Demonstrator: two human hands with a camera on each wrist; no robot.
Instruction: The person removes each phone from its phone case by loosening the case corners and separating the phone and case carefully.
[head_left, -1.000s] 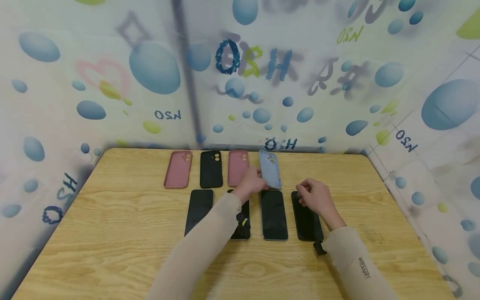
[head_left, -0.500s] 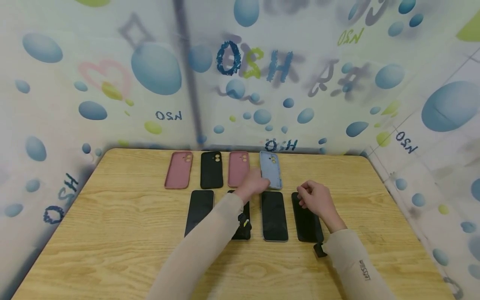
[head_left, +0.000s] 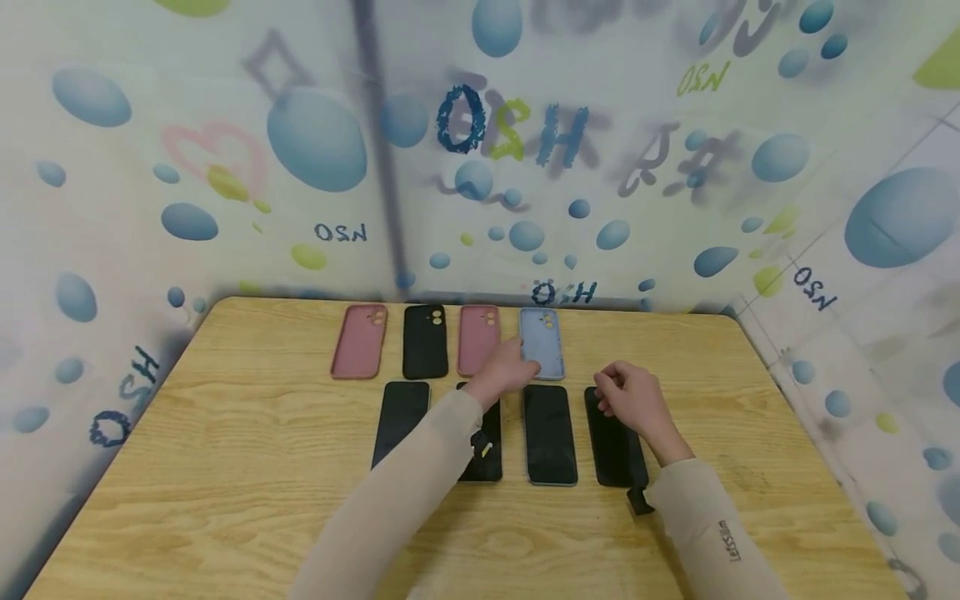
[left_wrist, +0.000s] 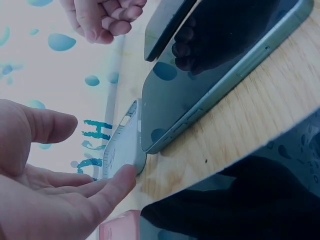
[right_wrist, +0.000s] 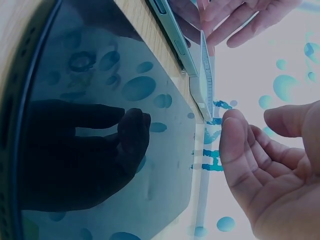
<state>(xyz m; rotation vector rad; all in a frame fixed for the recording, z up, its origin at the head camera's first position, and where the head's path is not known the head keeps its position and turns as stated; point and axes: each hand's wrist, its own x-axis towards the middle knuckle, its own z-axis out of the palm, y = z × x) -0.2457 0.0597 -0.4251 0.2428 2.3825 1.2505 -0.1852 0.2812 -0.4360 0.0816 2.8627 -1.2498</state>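
My left hand (head_left: 504,367) is at the lower left edge of a light blue phone case (head_left: 543,337). In the left wrist view, that hand's thumb stands apart from its extended fingers, with one fingertip in front of the case (left_wrist: 127,145); whether it touches cannot be told. My right hand (head_left: 633,396) hovers loosely curled over the top of the rightmost dark smartphone (head_left: 617,454), holding nothing. Beside that phone lies another smartphone (head_left: 550,433), just below the blue case. A further phone (head_left: 491,417) is partly hidden under my left forearm, and one more phone (head_left: 401,412) lies left of it.
Left of the blue case stand in a row a pink case (head_left: 477,333), a black case (head_left: 424,342) and another pink case (head_left: 358,342). All lie on a wooden table (head_left: 247,433). A patterned wall sheet (head_left: 300,250) borders its back edge.
The blue case has turned slightly and now lies straighter in its row. My left hand's fingers have loosened from its edge. My right hand has stayed nearly still.
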